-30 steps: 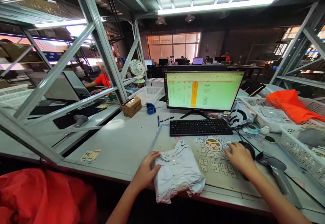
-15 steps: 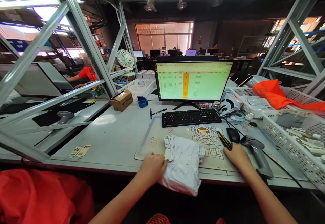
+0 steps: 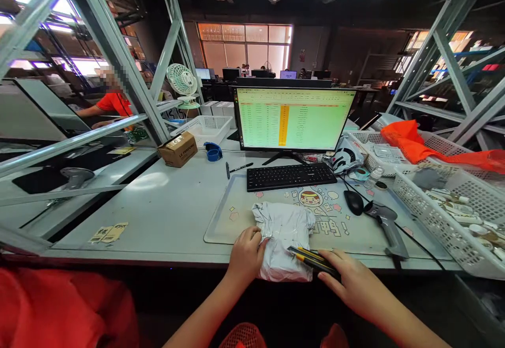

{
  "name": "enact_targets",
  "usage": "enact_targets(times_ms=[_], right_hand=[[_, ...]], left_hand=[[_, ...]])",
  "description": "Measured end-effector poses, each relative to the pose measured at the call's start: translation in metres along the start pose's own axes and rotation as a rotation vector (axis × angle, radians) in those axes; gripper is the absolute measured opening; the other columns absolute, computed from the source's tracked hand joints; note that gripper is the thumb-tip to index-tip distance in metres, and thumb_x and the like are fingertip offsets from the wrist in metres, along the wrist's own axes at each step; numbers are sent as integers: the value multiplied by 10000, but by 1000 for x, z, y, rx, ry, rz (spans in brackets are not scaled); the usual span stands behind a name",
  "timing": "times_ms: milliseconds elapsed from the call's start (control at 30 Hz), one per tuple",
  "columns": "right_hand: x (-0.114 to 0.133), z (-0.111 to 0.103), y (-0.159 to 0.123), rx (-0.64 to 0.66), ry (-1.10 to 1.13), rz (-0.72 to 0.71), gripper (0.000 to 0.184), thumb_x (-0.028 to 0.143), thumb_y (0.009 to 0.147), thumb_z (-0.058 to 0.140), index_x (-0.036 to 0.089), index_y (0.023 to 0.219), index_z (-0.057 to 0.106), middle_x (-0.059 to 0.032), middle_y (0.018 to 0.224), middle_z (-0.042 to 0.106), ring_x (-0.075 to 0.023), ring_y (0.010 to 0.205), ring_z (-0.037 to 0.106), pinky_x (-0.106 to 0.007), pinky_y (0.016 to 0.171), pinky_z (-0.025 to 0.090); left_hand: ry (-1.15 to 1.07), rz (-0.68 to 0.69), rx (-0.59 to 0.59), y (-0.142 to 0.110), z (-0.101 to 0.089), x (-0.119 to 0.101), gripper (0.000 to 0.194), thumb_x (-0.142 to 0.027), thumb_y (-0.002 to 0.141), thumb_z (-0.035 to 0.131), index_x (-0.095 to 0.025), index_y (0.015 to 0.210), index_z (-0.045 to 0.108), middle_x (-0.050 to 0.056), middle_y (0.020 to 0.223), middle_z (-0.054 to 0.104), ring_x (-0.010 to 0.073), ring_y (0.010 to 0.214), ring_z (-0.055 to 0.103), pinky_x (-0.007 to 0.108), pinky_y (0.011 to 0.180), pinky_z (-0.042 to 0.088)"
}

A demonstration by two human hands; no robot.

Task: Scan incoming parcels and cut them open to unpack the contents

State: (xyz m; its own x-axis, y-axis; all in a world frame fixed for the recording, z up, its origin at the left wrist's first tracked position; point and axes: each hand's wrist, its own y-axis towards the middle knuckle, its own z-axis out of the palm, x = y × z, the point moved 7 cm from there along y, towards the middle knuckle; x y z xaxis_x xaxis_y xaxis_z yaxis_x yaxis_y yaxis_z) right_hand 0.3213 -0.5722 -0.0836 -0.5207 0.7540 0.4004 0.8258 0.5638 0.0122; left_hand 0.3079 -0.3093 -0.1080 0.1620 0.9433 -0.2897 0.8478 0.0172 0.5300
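A crumpled grey plastic parcel (image 3: 282, 235) lies on the printed desk mat (image 3: 236, 216) at the near edge of the desk. My left hand (image 3: 246, 253) grips the parcel's left side, fingers closed on it. My right hand (image 3: 349, 282) is closed round a black and yellow utility knife (image 3: 310, 257), whose tip lies across the parcel's lower right corner.
Behind the mat stand a black keyboard (image 3: 290, 176) and a monitor (image 3: 294, 119). A mouse (image 3: 354, 202) and a barcode scanner (image 3: 386, 221) lie to the right, beside white baskets (image 3: 442, 211) of small goods. A cardboard box (image 3: 178, 149), tape dispenser (image 3: 213, 151) and pen (image 3: 240, 168) sit at the left. Another person in red (image 3: 108, 103) works beyond the steel frame (image 3: 118, 58).
My right hand left the mouse, took the knife from the mat and brought it left onto the parcel. The parcel slid toward the desk edge in my left hand.
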Motion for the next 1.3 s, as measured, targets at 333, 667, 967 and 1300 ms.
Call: enact_targets(times_ms=[333,667,967,1300], right_hand=[[15,-3,21,-50,-351,144,127,224,918,586,179,1035,606,-88,1023,668,-262,873,685,-319,672,478],[29,9,24,60,-458,-62,488,369,998,503,287,1478,476,-139,1083,715,-307,872,721,-377,687,537],[39,13,21,-24,-534,-109,471,367,976,510,325,1445,530,-128,986,694,-302,798,697,-410,667,564],[23,43,18,-236,-439,-97,471,374,1015,426,284,1472,491,-99,918,617,-238,734,632,-357,657,538]], left_hand=[[-75,54,-107,-7,6,4,214,-290,1004,462,-201,1036,654,113,1030,765,274,923,729,403,778,595],[-194,-29,64,12,-13,7,154,-301,911,606,-191,1016,626,146,1353,615,300,1261,580,465,1033,508],[-154,-154,113,-14,3,-13,94,-213,936,555,-184,900,637,159,1385,568,318,1230,591,509,994,544],[-224,-17,31,-9,9,-20,167,-125,958,442,-187,896,583,131,1230,600,287,1286,512,518,1065,470]])
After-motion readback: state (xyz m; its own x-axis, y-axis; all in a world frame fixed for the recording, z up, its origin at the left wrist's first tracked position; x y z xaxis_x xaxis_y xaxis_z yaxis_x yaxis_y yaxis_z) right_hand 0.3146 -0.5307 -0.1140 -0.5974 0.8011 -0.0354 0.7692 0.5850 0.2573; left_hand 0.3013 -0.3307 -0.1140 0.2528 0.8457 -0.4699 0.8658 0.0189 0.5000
